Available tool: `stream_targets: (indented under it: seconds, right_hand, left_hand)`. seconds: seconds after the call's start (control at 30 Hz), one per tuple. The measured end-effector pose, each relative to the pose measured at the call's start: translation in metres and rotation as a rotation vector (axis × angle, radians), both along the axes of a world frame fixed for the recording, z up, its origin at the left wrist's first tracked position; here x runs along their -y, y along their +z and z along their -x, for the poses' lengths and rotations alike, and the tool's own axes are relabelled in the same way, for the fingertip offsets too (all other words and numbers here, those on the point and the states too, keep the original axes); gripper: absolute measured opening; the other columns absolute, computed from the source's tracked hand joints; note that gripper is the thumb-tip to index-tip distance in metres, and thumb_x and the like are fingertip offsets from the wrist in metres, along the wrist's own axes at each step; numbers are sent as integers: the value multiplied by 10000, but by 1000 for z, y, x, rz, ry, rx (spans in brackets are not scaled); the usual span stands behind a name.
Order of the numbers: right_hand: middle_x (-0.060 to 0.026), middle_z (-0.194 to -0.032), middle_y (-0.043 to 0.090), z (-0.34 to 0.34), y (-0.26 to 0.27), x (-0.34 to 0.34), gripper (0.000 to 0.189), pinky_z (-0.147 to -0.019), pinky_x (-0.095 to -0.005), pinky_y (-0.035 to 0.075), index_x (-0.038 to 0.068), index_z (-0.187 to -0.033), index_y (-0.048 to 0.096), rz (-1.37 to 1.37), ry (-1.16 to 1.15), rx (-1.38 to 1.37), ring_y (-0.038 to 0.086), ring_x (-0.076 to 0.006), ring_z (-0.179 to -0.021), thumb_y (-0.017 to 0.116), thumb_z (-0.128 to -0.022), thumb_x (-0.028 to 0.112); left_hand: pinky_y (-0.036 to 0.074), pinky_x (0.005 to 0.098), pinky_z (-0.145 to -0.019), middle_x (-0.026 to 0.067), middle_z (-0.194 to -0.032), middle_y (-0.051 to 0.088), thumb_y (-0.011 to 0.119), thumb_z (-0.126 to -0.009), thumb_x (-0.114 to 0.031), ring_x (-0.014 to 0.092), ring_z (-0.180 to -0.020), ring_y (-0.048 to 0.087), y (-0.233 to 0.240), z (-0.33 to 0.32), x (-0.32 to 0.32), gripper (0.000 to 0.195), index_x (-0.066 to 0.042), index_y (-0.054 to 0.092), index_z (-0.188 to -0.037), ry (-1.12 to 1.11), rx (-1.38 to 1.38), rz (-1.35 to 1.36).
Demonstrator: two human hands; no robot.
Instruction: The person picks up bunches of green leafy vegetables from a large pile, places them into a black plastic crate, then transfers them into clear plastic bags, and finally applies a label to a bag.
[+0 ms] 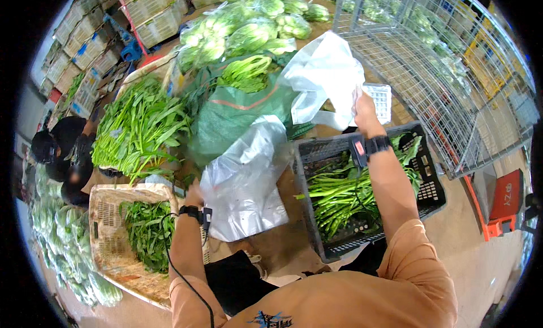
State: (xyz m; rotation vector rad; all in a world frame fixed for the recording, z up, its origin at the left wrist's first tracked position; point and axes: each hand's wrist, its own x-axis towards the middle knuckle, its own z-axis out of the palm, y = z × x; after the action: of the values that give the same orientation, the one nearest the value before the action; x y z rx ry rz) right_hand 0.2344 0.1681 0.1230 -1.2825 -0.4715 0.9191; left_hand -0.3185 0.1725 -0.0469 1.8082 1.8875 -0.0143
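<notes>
My right hand (pixel 364 105) grips the edge of a white plastic bag (pixel 326 69), held up over the front of a green woven sack (pixel 237 111). My left hand (pixel 195 194) is at the left edge of a clear plastic bag (pixel 250 179); blur hides how its fingers hold it. A bunch of leafy greens (pixel 246 71) lies on the sack. Below my right forearm, long-stemmed greens (pixel 343 196) lie in a black plastic crate (pixel 312 226). More leafy greens (pixel 148 230) lie in a worn, pale plastic crate (pixel 104 243) left of my left forearm.
A heap of long-stemmed greens (pixel 135 124) stands at the left. Bagged leafy vegetables (pixel 250 27) are piled behind the sack. A wire-mesh cage cart (pixel 424 69) stands at the right, a red platform scale (pixel 507 196) near it. Another person (pixel 63 145) is at the far left.
</notes>
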Motion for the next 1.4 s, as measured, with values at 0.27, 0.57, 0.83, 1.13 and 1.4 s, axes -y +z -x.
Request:
stream_targets:
  seconds: [0.27,0.57,0.83,1.13,1.4]
  right_hand:
    - [-57,-927,615,51,46,138,294,-724,-280,484,-12,-1051,575,-282,531,-343,584,-134,-822,495,-889,221]
    - [-101,-1020,593,61,2,245,323,-776,-280,465,-26,-1106,535,-243,429,-345,580,-179,-878,549,-846,165]
    - [-111,-942,584,72,-4,275,303,-725,-343,448,-6,-1014,543,136,403,312,563,-227,-838,550,-822,228]
    - [-100,-928,593,92,-14,278,285,-702,-329,458,12,-1014,555,131,382,982,573,-233,-831,571,-812,212]
    - [-24,-877,570,125,-6,267,280,-648,-240,461,32,-1012,559,184,312,221,557,-138,-741,472,-882,265]
  left_hand:
    - [378,392,-942,205,-1209,492,686,-715,-180,339,-1135,460,277,-163,51,686,-76,368,-1313,-493,335,-529]
    - [445,398,-821,159,-961,610,628,-730,-183,338,-927,552,195,-86,66,290,-39,612,-980,-244,159,-801]
    - [467,403,-710,124,-814,613,555,-766,-207,308,-811,577,-40,-137,88,145,-102,616,-845,-263,358,-361]
    - [428,292,-562,50,-644,494,519,-866,-224,139,-579,493,-87,-51,114,205,-28,461,-886,1045,1143,-678]
    - [371,272,-574,18,-667,481,408,-885,-483,142,-581,431,38,-41,125,430,-87,513,-1016,1042,2141,-518]
